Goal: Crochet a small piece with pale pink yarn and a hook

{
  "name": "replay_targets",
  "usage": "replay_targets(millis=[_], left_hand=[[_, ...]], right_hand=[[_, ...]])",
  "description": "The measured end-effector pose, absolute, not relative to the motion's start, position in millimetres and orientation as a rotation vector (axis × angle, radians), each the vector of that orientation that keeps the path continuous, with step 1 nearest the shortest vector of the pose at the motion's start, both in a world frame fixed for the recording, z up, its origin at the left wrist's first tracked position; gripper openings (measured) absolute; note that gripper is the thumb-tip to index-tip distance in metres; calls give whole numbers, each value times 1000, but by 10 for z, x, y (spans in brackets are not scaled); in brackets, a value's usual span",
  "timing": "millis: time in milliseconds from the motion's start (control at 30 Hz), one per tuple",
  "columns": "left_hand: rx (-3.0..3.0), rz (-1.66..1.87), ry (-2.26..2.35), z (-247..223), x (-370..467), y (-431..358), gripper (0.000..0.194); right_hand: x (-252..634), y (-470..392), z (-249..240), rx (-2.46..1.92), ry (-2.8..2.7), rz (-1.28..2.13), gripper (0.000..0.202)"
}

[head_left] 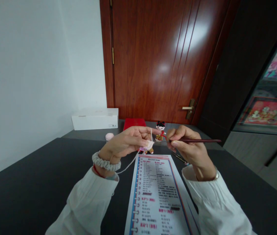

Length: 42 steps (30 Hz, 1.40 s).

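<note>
My left hand (pixel 131 140) pinches a small piece of pale crochet work (pixel 149 145), its index finger stretched out with white yarn (pixel 151 133) running over it. A loose strand drops from the piece toward the left wrist. Near the piece's lower edge shows a bit of purple, too small to name. In my right hand (pixel 189 143) is a crochet hook (pixel 199 140) with a dark red handle, held level between thumb and fingers. Its thin metal tip reaches left to the crochet piece and seems to touch it.
Below the hands lies a printed pattern sheet (pixel 153 189) on the dark table (pixel 42 176). Behind them stand a crocheted doll (pixel 160 127), a red box (pixel 134 122), a pale yarn ball (pixel 109 136) and a long white box (pixel 95 118). A pen (pixel 179 158) lies near the right hand.
</note>
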State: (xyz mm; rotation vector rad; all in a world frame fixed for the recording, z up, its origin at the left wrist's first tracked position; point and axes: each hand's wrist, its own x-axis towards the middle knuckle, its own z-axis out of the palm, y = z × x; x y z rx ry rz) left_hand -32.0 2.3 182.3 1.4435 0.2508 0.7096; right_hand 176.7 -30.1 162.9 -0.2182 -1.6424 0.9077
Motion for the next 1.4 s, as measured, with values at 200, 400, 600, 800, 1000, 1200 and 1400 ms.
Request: replay_targets(millis=[200,400,600,800,1000,1200,1400], left_hand=[[1577,942,369,1849,-226,-71,39],[1782,1210,542,1949,-105,-172,39],[1785,1178,556,1962,-118,-181,40],[1758,1206,579,1945,-125,-166,39],[1784,1214,582,1949,-123,-159,37],[1768,1212,572,1952,-118,-160,29],[1754,1153,555,1953,-115,-150,32]], right_hand=[[1619,-272,1625,-230,-1386,1194,17],[1437,-274,1670,-286,-1209,1145,19],[1516,-271,1656,-300,-1306,1050,16],[1622,-264,1657,-330,-1412,906,14],[1630,-267,1641,-382,-1440,814,13],[1602,-267,1619,-390,-1421,790,14],[1571,-247,1630,-341,-1365,900,15]])
